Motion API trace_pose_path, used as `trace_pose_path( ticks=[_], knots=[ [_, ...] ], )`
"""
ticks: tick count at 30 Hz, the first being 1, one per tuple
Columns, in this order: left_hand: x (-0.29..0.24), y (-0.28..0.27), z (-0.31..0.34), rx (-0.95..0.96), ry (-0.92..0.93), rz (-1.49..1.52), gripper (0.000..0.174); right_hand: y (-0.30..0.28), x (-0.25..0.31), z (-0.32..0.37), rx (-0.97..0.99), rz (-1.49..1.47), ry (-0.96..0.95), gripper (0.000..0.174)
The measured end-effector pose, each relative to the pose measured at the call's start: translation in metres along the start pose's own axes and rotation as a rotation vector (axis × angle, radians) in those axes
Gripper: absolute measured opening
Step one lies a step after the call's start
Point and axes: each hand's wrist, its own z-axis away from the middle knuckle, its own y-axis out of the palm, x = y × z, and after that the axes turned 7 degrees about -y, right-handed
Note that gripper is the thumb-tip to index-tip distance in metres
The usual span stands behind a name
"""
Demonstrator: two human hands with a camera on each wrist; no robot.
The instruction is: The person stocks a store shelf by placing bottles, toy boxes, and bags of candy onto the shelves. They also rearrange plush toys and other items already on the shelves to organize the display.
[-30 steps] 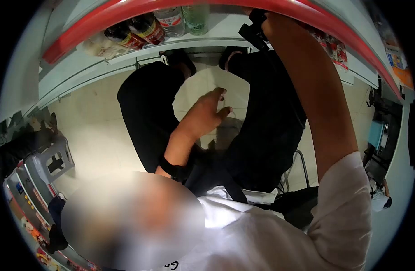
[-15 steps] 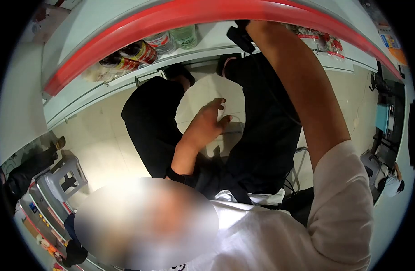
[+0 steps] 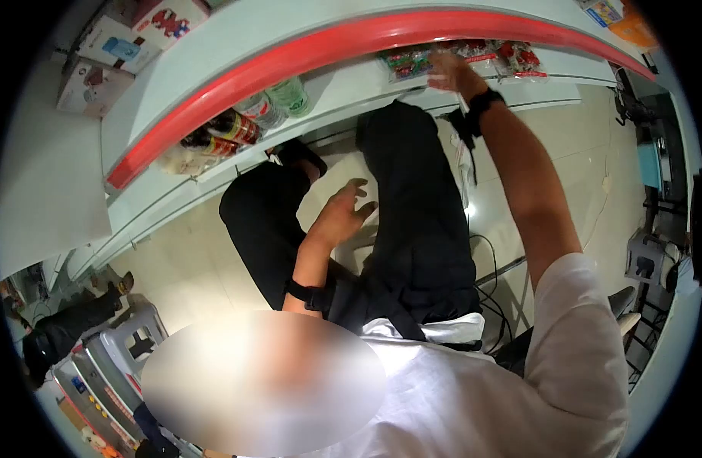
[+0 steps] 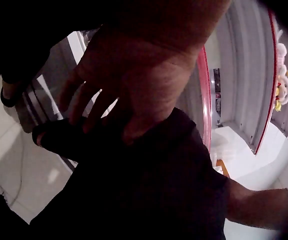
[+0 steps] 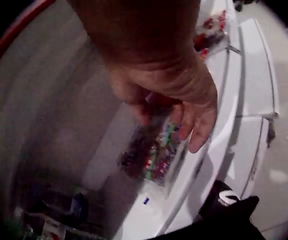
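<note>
My right hand point(image 3: 456, 74) is at the lower shelf, just under the red shelf edge. Its fingers and thumb grip the top of a clear plastic bag point(image 5: 156, 155) filled with small multicoloured pieces. In the head view that bag point(image 3: 404, 65) lies left of the fingers, partly tucked beneath the edge. Beside the hand, to the right, are more clear bags with red contents point(image 3: 523, 61). My left hand point(image 3: 338, 216) hangs between the knees with nothing in it; the left wrist view shows its palm point(image 4: 139, 80) and loosely spread fingers.
A curved red shelf edge point(image 3: 351, 38) runs over the lower shelf point(image 3: 343, 88). Several bottles point(image 3: 290, 97) stand on that shelf at left. Boxes point(image 3: 122, 47) sit on the upper level. Cables point(image 3: 492, 278) trail by the right leg. A grey stool point(image 3: 141, 336) is at lower left.
My right hand, earlier hidden beneath the red edge, now shows, with the multicoloured bag beside it. The shelf has shifted downward in view, and boxes appear at upper left. The left hand stays relaxed.
</note>
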Motion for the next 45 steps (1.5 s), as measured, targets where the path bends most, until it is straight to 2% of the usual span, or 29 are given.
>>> trace_pose_path(
  ticks=[1, 2, 3, 5, 9, 11, 15, 17, 19, 20, 23, 25, 27, 28, 29, 31, 33, 34, 36, 40, 41, 43, 44, 45],
  knots=[
    [-0.001, 0.000, -0.002, 0.000, 0.025, -0.006, 0.043, 0.001, -0.007, 0.011, -0.062, -0.186, 0.107, 0.058],
    [-0.007, 0.000, -0.001, 0.012, -0.032, -0.004, 0.041, 0.022, 0.012, 0.033, -0.231, -0.162, 0.287, 0.059],
    [-0.007, 0.000, -0.002, 0.014, -0.016, -0.018, 0.041, 0.022, 0.008, 0.043, -0.183, -0.222, 0.230, 0.059],
    [0.002, 0.003, -0.005, 0.053, -0.093, 0.002, 0.047, 0.027, -0.002, 0.038, -0.240, -0.376, 0.186, 0.056],
    [0.012, 0.006, -0.007, 0.079, -0.101, -0.020, 0.049, 0.032, -0.006, 0.033, -0.264, -0.439, 0.223, 0.052],
    [0.027, 0.010, -0.012, 0.053, -0.074, -0.009, 0.050, 0.039, -0.005, 0.033, -0.354, -0.444, 0.146, 0.045],
    [0.028, 0.008, -0.011, 0.078, -0.098, 0.024, 0.054, 0.044, -0.007, 0.018, -0.349, -0.529, 0.178, 0.046],
    [0.024, 0.008, -0.009, 0.074, -0.069, 0.014, 0.057, 0.050, -0.006, 0.010, -0.378, -0.611, 0.129, 0.040],
    [0.016, 0.007, -0.007, 0.060, -0.108, -0.076, 0.058, 0.055, -0.003, 0.007, -0.453, -0.744, 0.198, 0.034],
    [0.018, 0.008, -0.008, 0.063, -0.112, -0.053, 0.058, 0.057, -0.002, 0.005, -0.444, -0.778, 0.204, 0.026],
    [0.027, 0.007, -0.011, 0.088, -0.122, 0.020, 0.059, 0.062, -0.001, 0.000, -0.364, -0.893, 0.178, 0.023],
    [0.025, 0.010, -0.011, 0.082, -0.207, 0.111, 0.050, 0.066, 0.001, -0.009, -0.415, -0.945, 0.209, 0.021],
    [0.030, 0.010, -0.013, 0.093, -0.190, 0.136, 0.052, 0.070, -0.004, -0.021, -0.262, -1.102, 0.095, 0.020],
    [0.033, 0.011, -0.013, 0.102, -0.177, 0.168, 0.053, 0.071, -0.006, -0.027, -0.265, -1.107, 0.096, 0.020],
    [0.035, 0.012, -0.014, 0.106, -0.178, 0.165, 0.053, 0.073, 0.007, -0.023, -0.324, -1.012, 0.157, 0.013],
    [0.042, 0.013, -0.017, 0.057, -0.089, 0.069, 0.058, 0.078, 0.019, -0.017, -0.381, -0.917, 0.218, 0.013],
    [0.061, 0.018, -0.023, 0.064, -0.115, 0.114, 0.060, 0.080, 0.023, -0.009, -0.309, -1.016, -0.029, 0.020],
    [0.070, 0.019, -0.027, 0.067, -0.139, 0.163, 0.062, 0.078, 0.026, -0.003, -0.312, -1.018, -0.033, 0.020],
    [0.060, 0.017, -0.023, 0.065, -0.157, 0.123, 0.062, 0.072, 0.038, 0.018, -0.206, -0.972, -0.177, 0.025],
    [0.049, 0.016, -0.024, 0.069, -0.120, 0.038, 0.063, 0.052, 0.063, 0.041, -0.244, -0.785, -0.298, 0.022],
    [0.045, 0.016, -0.024, 0.068, -0.111, 0.039, 0.063, 0.043, 0.069, 0.044, -0.221, -0.882, -0.346, 0.020],
    [0.035, 0.012, -0.022, 0.153, -0.062, -0.121, 0.052, 0.023, 0.066, 0.023, -0.190, -0.976, -0.469, 0.016],
    [0.039, 0.015, -0.022, 0.116, -0.018, -0.064, 0.052, 0.011, 0.056, -0.002, -0.234, -1.042, -0.490, 0.022],
    [0.044, 0.018, -0.022, 0.074, 0.026, -0.009, 0.052, -0.005, 0.061, -0.003, -0.196, -1.056, -0.476, 0.029]
  ],
)
